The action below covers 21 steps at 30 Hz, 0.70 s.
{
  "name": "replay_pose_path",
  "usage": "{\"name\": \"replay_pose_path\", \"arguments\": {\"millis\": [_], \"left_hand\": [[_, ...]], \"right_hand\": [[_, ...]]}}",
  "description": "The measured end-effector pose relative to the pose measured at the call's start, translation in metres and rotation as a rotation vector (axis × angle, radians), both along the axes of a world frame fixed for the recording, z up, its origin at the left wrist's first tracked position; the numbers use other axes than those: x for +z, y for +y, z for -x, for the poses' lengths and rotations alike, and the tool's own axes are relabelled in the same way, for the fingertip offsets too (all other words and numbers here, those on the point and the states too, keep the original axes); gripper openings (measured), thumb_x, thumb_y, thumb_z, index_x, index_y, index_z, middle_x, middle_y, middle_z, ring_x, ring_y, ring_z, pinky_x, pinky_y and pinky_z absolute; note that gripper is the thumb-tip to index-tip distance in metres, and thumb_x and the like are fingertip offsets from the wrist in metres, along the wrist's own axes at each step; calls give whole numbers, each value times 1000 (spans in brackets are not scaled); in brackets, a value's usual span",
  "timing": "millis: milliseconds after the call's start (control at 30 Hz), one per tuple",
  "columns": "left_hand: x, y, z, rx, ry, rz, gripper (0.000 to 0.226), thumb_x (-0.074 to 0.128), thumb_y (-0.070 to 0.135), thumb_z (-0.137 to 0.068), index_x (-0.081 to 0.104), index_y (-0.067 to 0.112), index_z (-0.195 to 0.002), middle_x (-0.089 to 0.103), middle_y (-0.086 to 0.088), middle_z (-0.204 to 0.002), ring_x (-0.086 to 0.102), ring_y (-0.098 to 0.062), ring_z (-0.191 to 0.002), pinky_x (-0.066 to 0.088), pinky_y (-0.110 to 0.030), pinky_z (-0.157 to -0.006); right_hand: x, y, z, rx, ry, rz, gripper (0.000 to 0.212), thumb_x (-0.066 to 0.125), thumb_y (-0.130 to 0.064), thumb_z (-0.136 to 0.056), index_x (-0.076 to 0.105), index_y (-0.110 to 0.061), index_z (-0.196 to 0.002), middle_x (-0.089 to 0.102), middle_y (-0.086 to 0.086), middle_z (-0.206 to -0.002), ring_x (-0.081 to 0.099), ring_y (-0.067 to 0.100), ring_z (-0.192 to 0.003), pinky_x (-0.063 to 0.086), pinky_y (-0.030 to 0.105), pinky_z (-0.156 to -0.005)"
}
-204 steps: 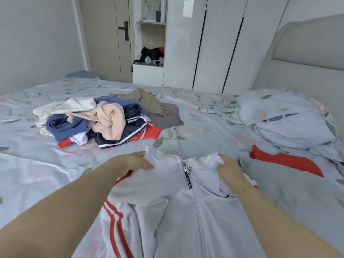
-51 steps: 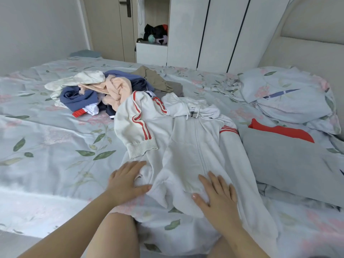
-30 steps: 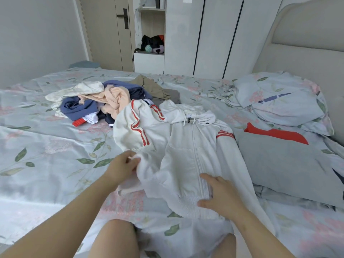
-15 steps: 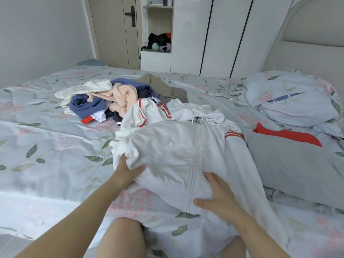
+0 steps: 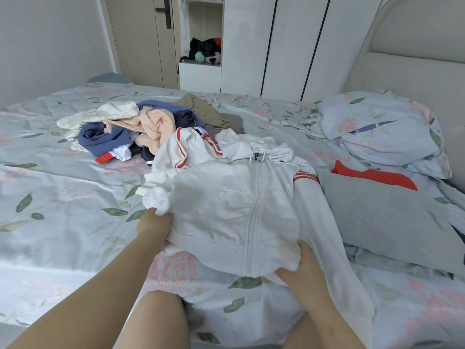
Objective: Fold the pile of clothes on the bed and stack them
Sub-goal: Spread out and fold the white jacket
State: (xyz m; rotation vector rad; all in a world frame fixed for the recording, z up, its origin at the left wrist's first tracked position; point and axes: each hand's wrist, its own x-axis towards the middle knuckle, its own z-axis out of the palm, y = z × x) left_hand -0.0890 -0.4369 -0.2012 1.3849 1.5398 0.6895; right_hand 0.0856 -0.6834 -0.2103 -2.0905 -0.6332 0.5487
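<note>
A white zip jacket (image 5: 234, 205) with red sleeve stripes lies front-up on the floral bed (image 5: 63, 210), its left sleeve bunched up behind it. My left hand (image 5: 154, 226) grips the jacket's left hem corner. My right hand (image 5: 299, 270) holds the hem just right of the zip, fingers tucked under the cloth. The pile of unfolded clothes (image 5: 130, 132), cream, peach, navy and khaki, sits beyond the jacket to the left. To the right lies a folded grey garment (image 5: 387, 217) over a red garment (image 5: 375, 175).
A floral pillow (image 5: 377, 127) leans against the padded headboard (image 5: 415, 59) at the right. White wardrobe doors (image 5: 276, 46) and an open shelf with a dark plush toy (image 5: 206, 51) stand behind the bed. My knees are at the bed's near edge.
My right hand slid from flat on the jacket front to the hem and took hold. My left hand kept its grip on the left side, and the jacket body now lies spread flatter.
</note>
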Motion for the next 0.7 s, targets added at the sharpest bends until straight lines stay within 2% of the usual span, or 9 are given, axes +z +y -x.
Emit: {"name": "replay_pose_path", "arguments": {"millis": [100, 200, 267, 367, 433, 500, 567, 600, 700], "left_hand": [[15, -8, -6, 49, -345, 136, 29, 50, 20, -97, 49, 0, -119, 55, -12, -95, 53, -28, -84, 47, -39, -81], [45, -18, -16, 91, -556, 244, 25, 50, 28, -98, 50, 10, -116, 54, -3, -84, 52, -17, -71, 45, -29, -62], [68, -21, -18, 103, -688, 309, 25, 55, 34, -95, 54, 14, -110, 57, 1, -84, 54, -15, -72, 44, -28, -58], [85, -26, -17, 116, -785, 290, 26, 61, 37, -90, 54, 17, -104, 58, 3, -88, 55, -12, -74, 44, -25, -57], [75, -30, -17, 170, -647, 138, 40, 64, 31, -88, 47, 11, -118, 56, -4, -102, 55, -20, -87, 47, -31, -67], [55, -35, -14, 203, -435, 6, 62, 69, 25, -83, 36, 4, -131, 51, -13, -123, 52, -31, -107, 48, -41, -86], [35, -43, -12, 152, -94, -46, 74, 69, 30, -80, 28, 12, -139, 40, -17, -137, 41, -36, -123, 38, -45, -101], [29, -47, -12, 110, 117, -67, 76, 67, 34, -79, 26, 20, -141, 34, -14, -141, 34, -34, -128, 31, -44, -103], [17, -56, -9, -98, 459, -170, 68, 64, 46, -79, 31, 38, -138, 20, -3, -147, 20, -26, -136, 21, -43, -107]], "right_hand": [[23, 1, -7, -123, 210, -274, 54, 69, 2, -80, 51, -12, -128, 62, -3, -104, 58, 3, -83, 46, 13, -62], [67, 2, -18, -238, 376, -705, 48, 58, 15, -82, 54, -12, -122, 63, 2, -95, 64, 2, -69, 53, 14, -59], [107, -7, -29, -311, 329, -972, 42, 49, 18, -85, 58, -17, -107, 58, 0, -81, 60, -1, -58, 51, 12, -57], [151, -34, -39, -377, 113, -1229, 45, 46, 18, -82, 63, -24, -87, 58, -8, -73, 56, -2, -60, 45, 11, -58], [153, -49, -40, -372, -191, -1020, 44, 48, 14, -79, 67, -25, -75, 63, -15, -67, 56, -1, -63, 43, 8, -64], [134, -53, -43, -331, -466, -416, 33, 50, 7, -81, 69, -19, -73, 68, -9, -73, 55, 6, -70, 42, 13, -67], [106, -53, -49, -118, -456, 134, 27, 55, -10, -84, 65, -26, -64, 70, 0, -82, 60, 20, -84, 45, 29, -75], [96, -53, -47, -13, -404, 308, 24, 56, -19, -84, 63, -29, -63, 69, -4, -85, 60, 23, -92, 46, 33, -82], [77, -42, -30, 148, -345, 435, 12, 55, -32, -85, 61, -41, -91, 58, -15, -109, 46, 18, -118, 35, 34, -101]]}}
